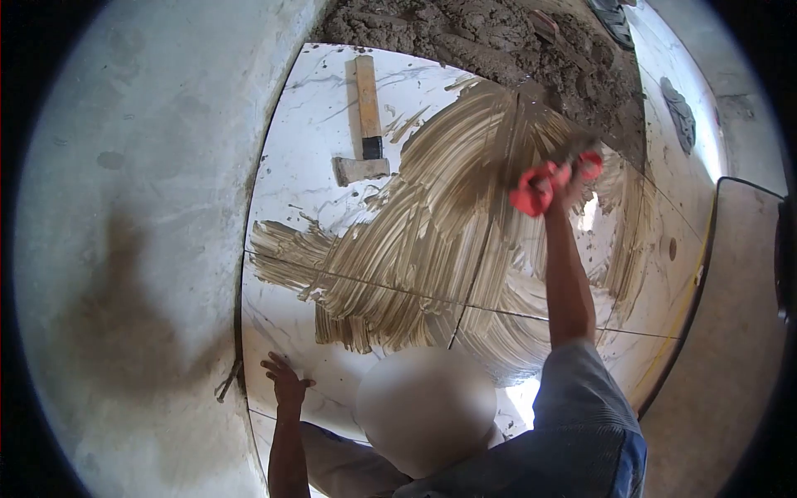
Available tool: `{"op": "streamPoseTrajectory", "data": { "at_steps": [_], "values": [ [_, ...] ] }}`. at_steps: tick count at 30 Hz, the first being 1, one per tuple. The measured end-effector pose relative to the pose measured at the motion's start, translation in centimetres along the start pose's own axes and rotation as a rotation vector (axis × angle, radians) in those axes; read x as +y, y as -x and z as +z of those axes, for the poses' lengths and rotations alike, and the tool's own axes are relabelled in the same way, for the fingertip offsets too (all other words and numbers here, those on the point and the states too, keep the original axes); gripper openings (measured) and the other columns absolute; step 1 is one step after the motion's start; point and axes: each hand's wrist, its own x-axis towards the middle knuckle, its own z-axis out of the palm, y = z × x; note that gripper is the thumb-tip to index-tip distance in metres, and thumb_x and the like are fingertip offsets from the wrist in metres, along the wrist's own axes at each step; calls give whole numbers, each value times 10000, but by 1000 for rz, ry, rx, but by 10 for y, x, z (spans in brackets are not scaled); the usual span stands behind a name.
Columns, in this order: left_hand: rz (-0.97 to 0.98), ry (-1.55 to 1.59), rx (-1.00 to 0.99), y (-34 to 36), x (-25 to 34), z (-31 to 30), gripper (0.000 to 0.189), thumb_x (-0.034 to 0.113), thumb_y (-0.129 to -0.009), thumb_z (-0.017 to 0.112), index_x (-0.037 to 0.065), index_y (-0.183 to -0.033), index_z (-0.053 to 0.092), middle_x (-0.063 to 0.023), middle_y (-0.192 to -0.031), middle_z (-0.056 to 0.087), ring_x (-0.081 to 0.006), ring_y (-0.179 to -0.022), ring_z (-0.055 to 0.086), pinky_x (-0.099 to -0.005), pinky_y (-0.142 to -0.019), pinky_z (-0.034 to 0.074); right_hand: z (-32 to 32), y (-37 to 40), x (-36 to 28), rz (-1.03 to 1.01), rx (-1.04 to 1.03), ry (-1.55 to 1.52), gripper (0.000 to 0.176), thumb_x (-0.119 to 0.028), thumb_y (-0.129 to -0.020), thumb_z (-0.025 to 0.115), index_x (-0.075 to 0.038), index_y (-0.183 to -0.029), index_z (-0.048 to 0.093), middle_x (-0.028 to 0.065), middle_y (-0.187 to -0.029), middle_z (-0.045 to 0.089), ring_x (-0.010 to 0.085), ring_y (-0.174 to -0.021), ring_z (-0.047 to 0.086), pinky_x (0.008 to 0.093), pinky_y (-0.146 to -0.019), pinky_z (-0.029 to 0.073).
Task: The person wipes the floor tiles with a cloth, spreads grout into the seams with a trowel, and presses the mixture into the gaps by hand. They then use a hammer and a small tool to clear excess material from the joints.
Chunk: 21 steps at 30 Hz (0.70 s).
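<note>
Near the edge of the rough wet mortar [473, 37], above the brown smears [440, 216], a motion-blurred red thing [533, 192] is at the right hand [569, 192]; I cannot tell how those fingers grip it. Broad, overlapping arcs with even, light pressure would probably suit this wet film best, with extra care across the joints between the marble-patterned tiles [320, 328]. The left hand [287, 385] is low at the left, fingers spread, well apart from the hammer [368, 95], which is best given room at the upper left.
</note>
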Motion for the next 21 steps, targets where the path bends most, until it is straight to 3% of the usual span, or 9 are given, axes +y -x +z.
{"op": "streamPoseTrajectory", "data": {
  "at_steps": [1,3,5,8,12,16,18,20,21],
  "values": [
    [-1,-42,-8,-1,1,-1,1309,408,-506,821,-99,-1337,-56,-445,-1316,41,-539,-1163,335,-387,-976,386,39,-9,-85,104,-6,-155,487,-271,-790,634,-7,-1152,441,60,-990,520,167,-872,538,314,-766,454],
    [0,-88,-7,-1,-1,-4,1322,446,-501,811,-110,-1332,-55,-456,-1305,62,-534,-1151,356,-378,-972,391,78,-52,-81,274,-32,-370,483,-202,-788,646,-7,-1172,428,42,-990,513,141,-873,527,273,-750,455],
    [5,-62,-6,-1,-1,-1,1331,455,-494,812,-113,-1331,-53,-456,-1304,79,-531,-1173,331,-373,-962,398,104,-100,-37,231,-121,-516,346,-249,-819,612,-64,-1079,478,0,-863,546,131,-777,537,277,-633,470],
    [94,-167,44,-5,-10,9,1334,492,-492,797,-142,-1321,-34,-458,-1298,105,-528,-1202,288,-377,-954,400,109,-126,-59,258,-106,-665,364,-201,-834,613,-58,-1131,458,6,-911,517,112,-775,521,259,-675,462],
    [70,-170,23,-3,-7,5,1324,535,-502,772,-173,-1307,-6,-457,-1293,130,-527,-1222,251,-386,-957,393,61,-89,-86,237,-162,-627,300,-281,-885,545,-65,-1082,476,-2,-876,510,113,-768,509,253,-666,437],
    [84,-112,45,-5,-10,8,1318,488,-489,796,-162,-1313,-3,-460,-1295,103,-529,-1219,255,-394,-978,371,27,23,-139,-68,-220,54,320,-221,-905,466,-34,-1165,456,44,-925,532,157,-815,526,280,-736,437],
    [97,-120,50,-6,-9,9,1323,452,-480,814,-151,-1318,-12,-462,-1298,83,-533,-1218,253,-397,-984,364,41,64,-216,733,-12,-644,455,-273,-877,490,-6,-1239,420,97,-972,548,184,-886,527,316,-810,421],
    [8,-65,4,-4,-5,5,1308,465,-487,805,-151,-1320,7,-431,-1326,84,-525,-1230,237,-404,-980,367,25,137,-116,659,-15,-557,466,-199,-867,465,0,-1283,395,118,-1003,548,206,-913,521,315,-821,407],
    [7,-64,-2,-4,-6,7,1308,465,-487,805,-151,-1320,7,-431,-1326,84,-525,-1230,237,-404,-980,367,27,143,-123,662,-18,-553,466,-199,-867,465,0,-1283,395,118,-1003,548,206,-913,521,315,-821,407]
  ]
}}
